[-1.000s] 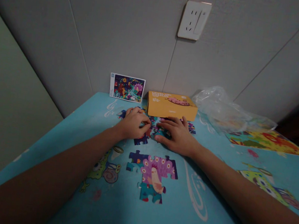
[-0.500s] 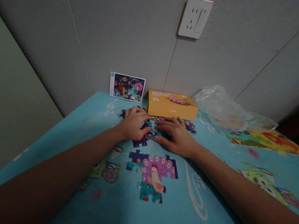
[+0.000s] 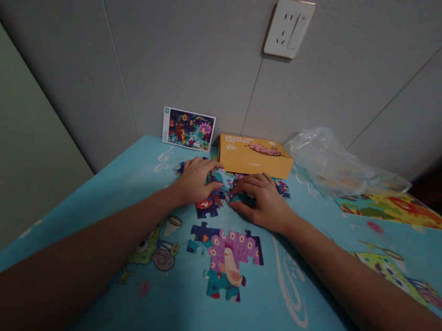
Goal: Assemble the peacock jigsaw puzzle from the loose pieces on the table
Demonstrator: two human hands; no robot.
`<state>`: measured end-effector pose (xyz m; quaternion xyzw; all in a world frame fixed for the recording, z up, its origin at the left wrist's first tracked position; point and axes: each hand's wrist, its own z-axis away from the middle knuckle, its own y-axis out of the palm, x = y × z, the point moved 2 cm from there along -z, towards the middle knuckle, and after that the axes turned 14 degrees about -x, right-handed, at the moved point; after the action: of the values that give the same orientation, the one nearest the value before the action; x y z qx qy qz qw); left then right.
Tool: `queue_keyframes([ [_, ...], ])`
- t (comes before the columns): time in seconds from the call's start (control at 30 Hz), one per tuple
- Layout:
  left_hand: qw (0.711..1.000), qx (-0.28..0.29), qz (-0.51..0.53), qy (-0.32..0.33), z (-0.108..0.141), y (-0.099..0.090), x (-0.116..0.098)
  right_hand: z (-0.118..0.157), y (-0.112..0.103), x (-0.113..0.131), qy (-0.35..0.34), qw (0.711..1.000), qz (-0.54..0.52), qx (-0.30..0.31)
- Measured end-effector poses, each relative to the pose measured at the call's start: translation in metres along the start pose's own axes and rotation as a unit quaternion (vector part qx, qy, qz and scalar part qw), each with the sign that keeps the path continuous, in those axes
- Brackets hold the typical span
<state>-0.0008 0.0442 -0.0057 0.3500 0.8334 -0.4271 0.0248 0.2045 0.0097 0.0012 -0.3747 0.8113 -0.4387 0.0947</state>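
My left hand (image 3: 195,180) lies over a pile of jigsaw puzzle pieces (image 3: 225,182), palm down, with the thumb apart from the fingers. Facing it from the right, my right hand (image 3: 260,200) rests on the same pile. Its fingers are bent and the thumb is apart from them, with dark teal pieces showing in the gap. Both hands hide part of the pile. Nearer to me is a joined section of puzzle (image 3: 229,258) with a pink bird and a purple fan tail. A dark piece with a red round shape (image 3: 206,205) sits just below my left hand.
A picture card (image 3: 189,129) leans against the wall beside a yellow puzzle box (image 3: 255,157). To the right are a clear plastic bag (image 3: 328,158) and a flat colourful sheet (image 3: 398,209). A blue patterned cloth (image 3: 130,309) covers the table. A socket (image 3: 289,28) is on the wall.
My left hand has drawn slightly left, uncovering more pieces between the hands. My right hand's fingers have curled in a little. The joined section stays where it was.
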Motion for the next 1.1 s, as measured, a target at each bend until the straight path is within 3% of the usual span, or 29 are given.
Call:
queue_keyframes([
  [0.3,0.981,-0.059,0.177,-0.043,0.001,0.001,0.005,0.001,0.001,-0.002,-0.012,0.999,-0.037,-0.005],
  [0.57,0.977,-0.066,0.199,-0.031,0.001,-0.001,-0.001,0.000,-0.001,0.001,-0.040,0.997,-0.066,-0.024],
  [0.8,0.988,-0.046,0.151,-0.005,0.001,-0.001,-0.002,-0.001,-0.002,0.003,-0.056,0.995,-0.076,-0.035],
  [0.97,0.983,-0.114,-0.002,-0.147,-0.004,-0.010,0.012,0.000,-0.003,-0.001,-0.026,0.997,-0.051,-0.053],
  [1.1,0.972,-0.088,-0.117,-0.183,-0.004,-0.011,0.024,0.002,0.000,-0.007,0.006,0.998,-0.030,-0.055],
])
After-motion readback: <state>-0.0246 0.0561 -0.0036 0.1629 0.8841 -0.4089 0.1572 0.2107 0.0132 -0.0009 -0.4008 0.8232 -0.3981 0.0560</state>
